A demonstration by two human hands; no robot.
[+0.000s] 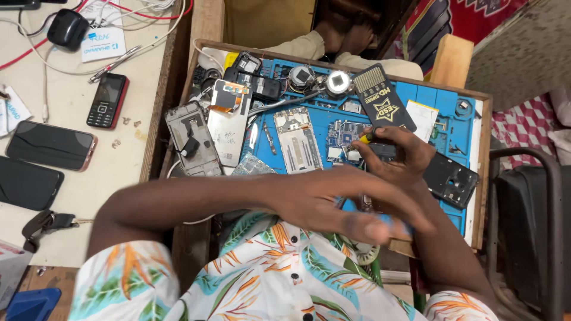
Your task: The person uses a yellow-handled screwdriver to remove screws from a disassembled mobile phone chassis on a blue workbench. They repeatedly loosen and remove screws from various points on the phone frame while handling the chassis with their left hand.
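- The right hand (395,156) is gripping a yellow-tipped tool (364,138), fingers clamped on it, over the circuit board (341,138) at twelve o'clock on the blue mat (443,122).
- The left hand (339,205) is blurring across at six o'clock; I cannot tell its grip.
- Steadying that hand first seems wise.

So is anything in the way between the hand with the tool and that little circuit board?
Nothing visible is. The right hand holds a yellow-tipped tool right at the edge of the small circuit board on the blue mat. The left hand, blurred, lies nearer the body, not between them.
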